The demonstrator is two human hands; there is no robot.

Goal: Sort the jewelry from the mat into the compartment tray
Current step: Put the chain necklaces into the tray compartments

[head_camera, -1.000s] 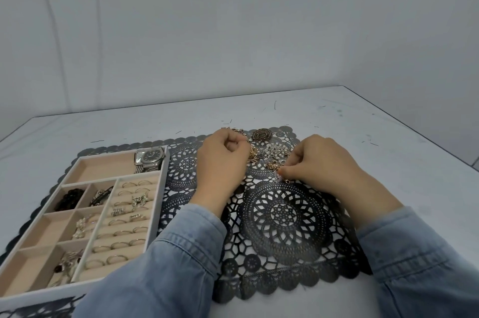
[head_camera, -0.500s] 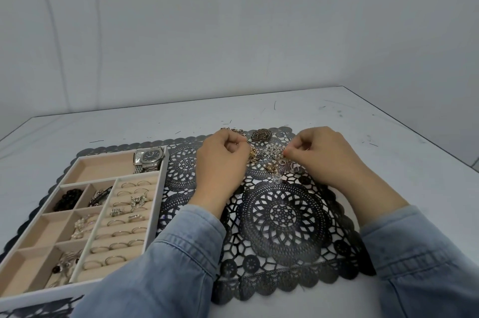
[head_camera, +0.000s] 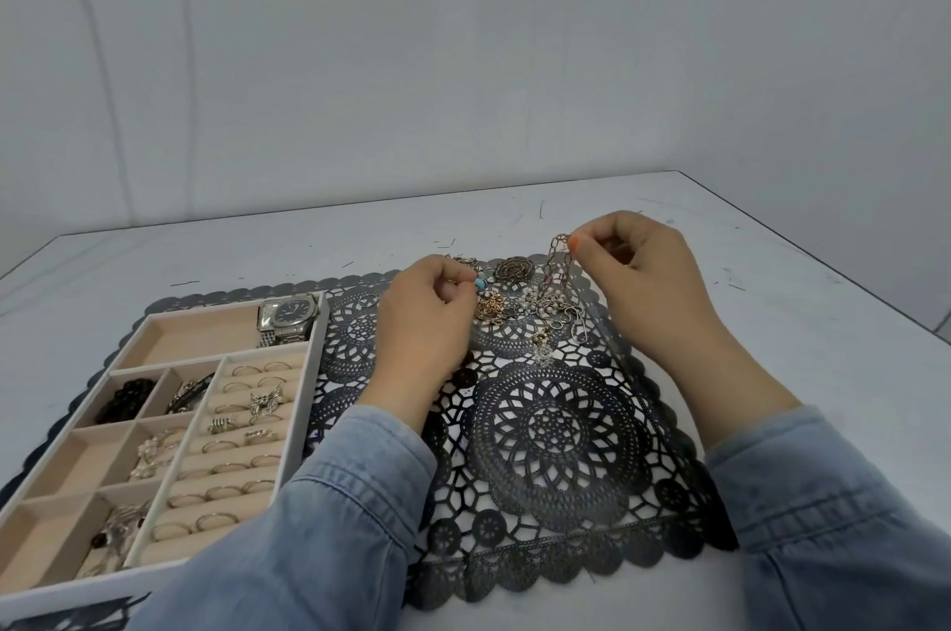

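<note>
The right hand [head_camera: 648, 280] has risen off the mat [head_camera: 556, 450] since a second ago. Its thumb and forefinger now pinch a link chain [head_camera: 558, 260], whose lower end trails down into the jewelry pile [head_camera: 520, 306]. Nearest, the left sleeve [head_camera: 309, 527] and right sleeve [head_camera: 823, 502] cross the mat's scalloped front edge, with its lace centre showing between them. At the left the compartment tray [head_camera: 303, 404] sits on the lace, its right wall just beside the left sleeve. It holds rings [head_camera: 226, 471] in slotted rows and a watch [head_camera: 288, 316] in the far compartment. The left hand [head_camera: 427, 321] rests at the pile's left side, fingers curled, with a turquoise bead [head_camera: 481, 283] at their tips; I cannot tell whether they grip it. Open tabletop [head_camera: 823, 321] lies right of the mat and beyond it, up to the far edge at the wall [head_camera: 463, 64].
</note>
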